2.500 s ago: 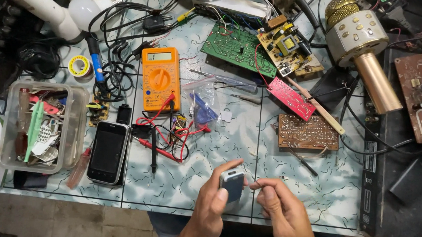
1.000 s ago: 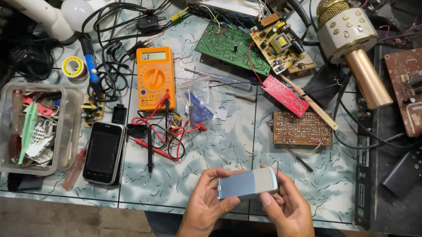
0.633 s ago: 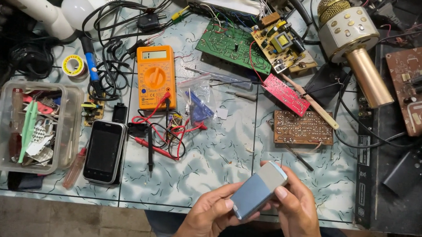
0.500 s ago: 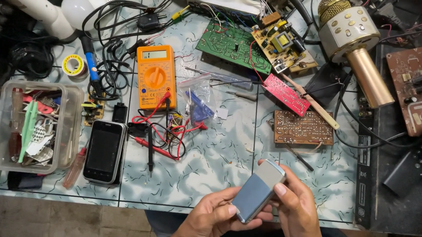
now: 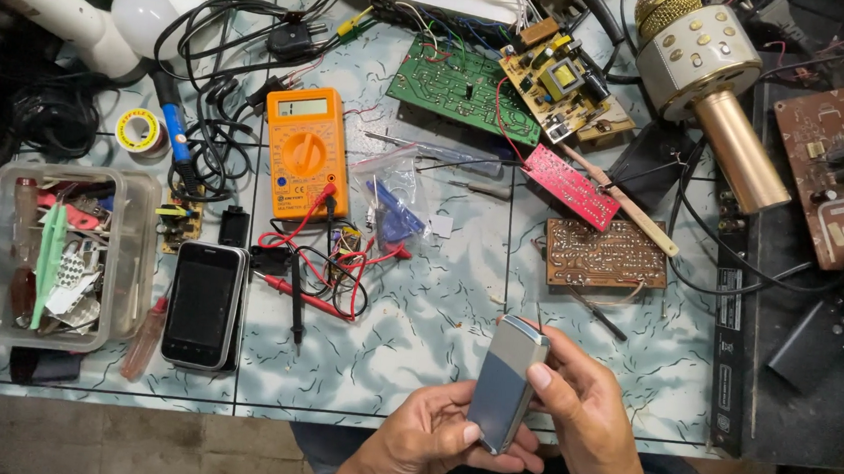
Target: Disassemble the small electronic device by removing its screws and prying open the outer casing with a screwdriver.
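Observation:
A small grey-silver phone point(image 5: 508, 382) is held upright between both hands over the near edge of the workbench. My left hand point(image 5: 426, 440) cups its lower end with the thumb against its side. My right hand point(image 5: 587, 415) wraps the other side, thumb pressed near the top of its face. A second, black phone point(image 5: 204, 304) lies flat on the bench to the left, apart from both hands.
An orange multimeter point(image 5: 307, 151) with red and black leads sits centre-left. Circuit boards point(image 5: 605, 252) and a gold microphone point(image 5: 712, 86) lie at the back right. A clear plastic box point(image 5: 129, 262) of tools stands at the left edge. Cables, a solder reel and a soldering iron crowd the back left.
The phone was turned from lying sideways between both hands to standing nearly upright. Both hands shifted grip around it and stayed near the bench's front edge.

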